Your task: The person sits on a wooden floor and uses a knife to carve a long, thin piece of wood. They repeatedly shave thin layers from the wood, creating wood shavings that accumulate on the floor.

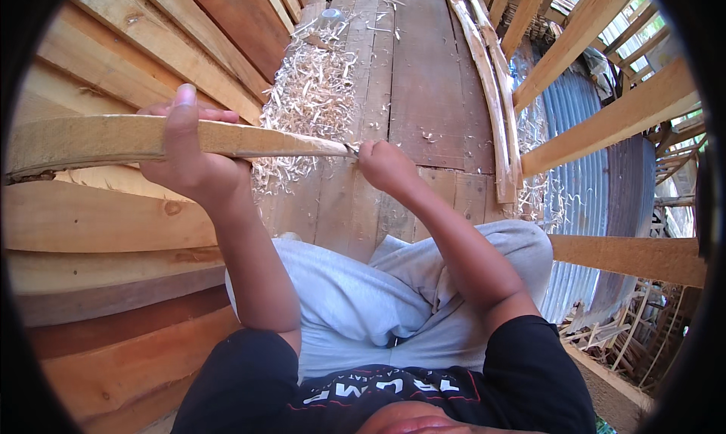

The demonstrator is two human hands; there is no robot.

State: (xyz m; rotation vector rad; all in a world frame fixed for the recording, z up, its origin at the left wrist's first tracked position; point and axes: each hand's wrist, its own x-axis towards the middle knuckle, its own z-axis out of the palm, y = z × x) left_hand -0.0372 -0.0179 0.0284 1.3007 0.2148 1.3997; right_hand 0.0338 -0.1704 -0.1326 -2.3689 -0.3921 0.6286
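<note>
A long pale strip of wood runs in from the left and tapers to a thin end near the middle of the view. My left hand is closed around it from below, thumb up across its near face. At the narrow end, my right hand is a fist around a small knife. Only a bit of its dark blade shows, against the wood's tip; the handle is hidden in my fingers. Beyond the strip, curled wood shavings lie heaped on the plank floor.
Wooden boards form a slatted wall close on my left. Two peeled poles lie along the floor's right side. Past them are slanting timber posts and corrugated metal sheeting. A small clear jar-like object sits behind the shavings.
</note>
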